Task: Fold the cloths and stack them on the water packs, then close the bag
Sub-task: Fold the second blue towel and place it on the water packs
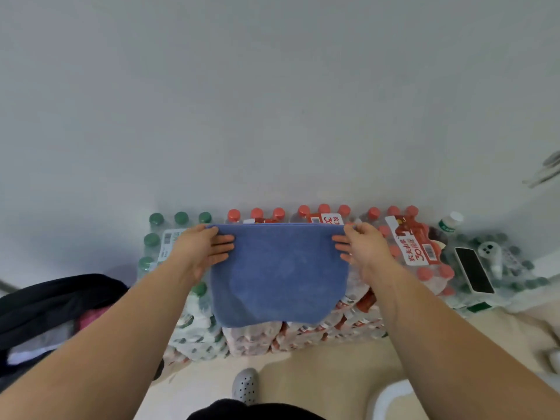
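Two pinches: left hand [201,250], right hand [363,247] on fuzzy blue cloth [278,274] (rectangular), above shrink-wrapped water packs [251,341].

perhaps a storeroom: stacked water packs [419,248]

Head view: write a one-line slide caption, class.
The left hand and right hand hold a blue terry cloth by its top corners over shrink-wrapped packs of red-capped water bottles.

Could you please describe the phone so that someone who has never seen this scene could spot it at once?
A row of water packs lines the wall; go to its right end, where the caps are dark green. The phone lies flat on top there, next to a white gadget. It is the only flat black rectangle, framed in a pale case.
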